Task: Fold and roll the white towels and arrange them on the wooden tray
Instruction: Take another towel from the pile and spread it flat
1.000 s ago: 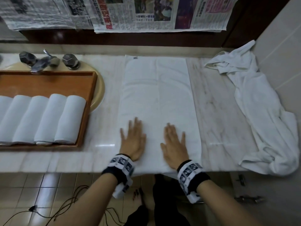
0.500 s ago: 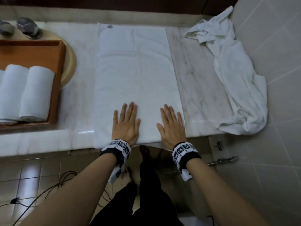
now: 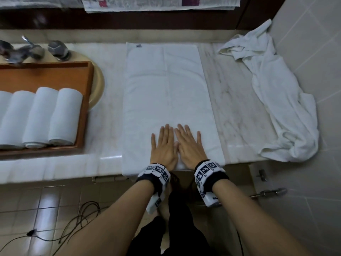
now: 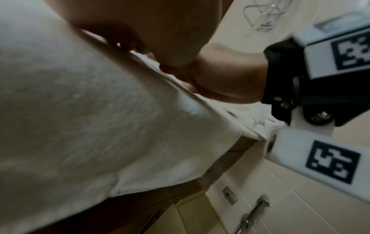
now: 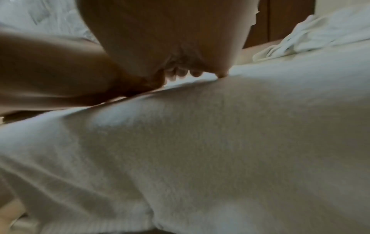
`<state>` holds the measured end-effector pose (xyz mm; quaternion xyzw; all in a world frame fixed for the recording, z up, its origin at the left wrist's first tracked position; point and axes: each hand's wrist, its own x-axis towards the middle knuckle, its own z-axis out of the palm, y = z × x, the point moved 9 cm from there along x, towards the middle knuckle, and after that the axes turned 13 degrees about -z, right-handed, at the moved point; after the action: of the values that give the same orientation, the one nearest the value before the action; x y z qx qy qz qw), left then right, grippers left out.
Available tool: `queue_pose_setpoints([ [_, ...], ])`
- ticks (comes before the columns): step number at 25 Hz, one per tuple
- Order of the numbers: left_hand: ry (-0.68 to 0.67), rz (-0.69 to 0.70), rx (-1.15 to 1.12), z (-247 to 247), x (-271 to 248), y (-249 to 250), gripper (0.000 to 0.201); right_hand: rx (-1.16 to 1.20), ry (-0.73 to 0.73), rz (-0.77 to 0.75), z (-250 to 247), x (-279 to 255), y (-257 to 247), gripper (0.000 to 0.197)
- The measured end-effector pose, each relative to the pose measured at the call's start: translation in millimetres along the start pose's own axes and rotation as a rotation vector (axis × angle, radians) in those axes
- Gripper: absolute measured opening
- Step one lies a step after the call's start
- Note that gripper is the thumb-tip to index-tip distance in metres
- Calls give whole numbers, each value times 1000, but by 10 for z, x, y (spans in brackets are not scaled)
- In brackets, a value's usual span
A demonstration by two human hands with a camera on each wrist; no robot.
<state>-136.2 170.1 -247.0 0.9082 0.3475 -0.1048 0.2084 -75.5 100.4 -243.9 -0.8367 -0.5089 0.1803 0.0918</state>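
- Both hands, left hand (image 3: 164, 146) and right hand (image 3: 190, 146), press flat with straight fingers on the folded towel (image 3: 169, 93).
- Earlier apart, they now touch side by side.

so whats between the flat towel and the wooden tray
In the head view, only a bare strip of marble counter separates the flat towel from the wooden tray; nothing lies on it.

I see a marble worktop (image 3: 238, 115), a tap (image 3: 22, 50) over a cream basin (image 3: 97, 84) at its left, newspapers (image 3: 147, 2) hung behind, and black cables (image 3: 81, 217) on the tiled floor (image 3: 46, 204).
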Motion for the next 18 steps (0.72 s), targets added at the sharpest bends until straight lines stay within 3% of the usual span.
queue_pose_setpoints([
  [2,72,-55,35,-116,23,-366,60,-74,18,50,13,-18,154,57],
  [6,87,-369,-12,-387,3,-1362,66,70,62,638,-108,-432,870,67],
  [7,70,-425,-30,-427,20,-1403,66,120,52,702,-153,-388,849,69],
  [8,62,-435,-56,-475,89,-1303,66,122,52,668,-221,-215,724,69],
  [9,37,-387,-99,-491,189,-1072,66,90,52,542,-249,24,534,67],
  [11,-67,-176,-171,-446,399,-439,64,69,-12,186,-211,510,72,62],
  [13,-133,-33,-132,-356,492,-144,61,52,-68,35,-171,690,-19,60],
  [15,-83,-123,-70,-408,616,-465,60,50,-59,175,-214,629,362,61],
  [18,-49,-531,-143,-666,777,-1138,64,172,-72,590,-393,450,953,69],
])
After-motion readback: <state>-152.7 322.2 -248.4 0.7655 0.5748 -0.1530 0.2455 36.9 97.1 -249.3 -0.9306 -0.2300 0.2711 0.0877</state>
